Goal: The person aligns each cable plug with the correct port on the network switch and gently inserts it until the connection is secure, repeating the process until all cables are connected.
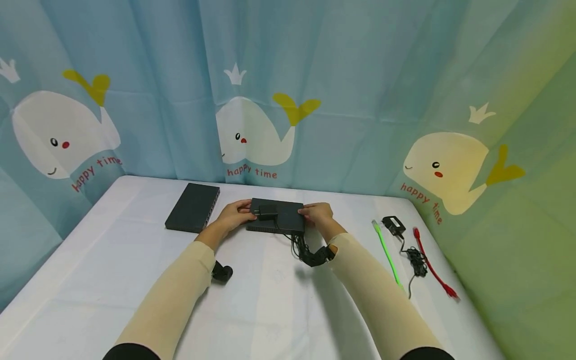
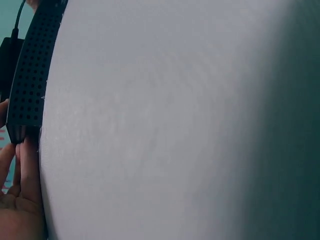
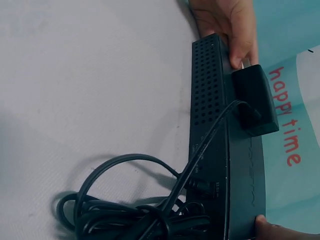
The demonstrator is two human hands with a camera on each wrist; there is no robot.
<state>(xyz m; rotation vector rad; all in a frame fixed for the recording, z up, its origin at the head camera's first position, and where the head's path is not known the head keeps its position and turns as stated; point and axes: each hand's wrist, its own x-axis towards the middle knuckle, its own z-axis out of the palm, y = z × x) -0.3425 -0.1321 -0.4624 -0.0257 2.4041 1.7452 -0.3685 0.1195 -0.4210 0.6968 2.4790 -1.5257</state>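
Observation:
In the head view, a flat black network switch (image 1: 288, 223) lies near the back of the table, between both hands. My left hand (image 1: 235, 215) grips its left end, thumb on top and fingers at the side. The right hand (image 1: 318, 214) holds the opposite end, with its thumb (image 3: 277, 231) on the top face in the right wrist view. On the switch rests a black power adapter (image 3: 255, 100), its prongs near the left thumb. A bundled black cord (image 3: 135, 220) hangs at the perforated side, where a plug (image 3: 200, 187) sits in a jack.
A second black box (image 1: 191, 207) with ports along one side lies to the left. On the right are a green cable (image 1: 387, 252), another power adapter (image 1: 394, 225) with bundled cord, and a red cable (image 1: 432, 265). A whale-print curtain (image 1: 351, 100) hangs behind the table.

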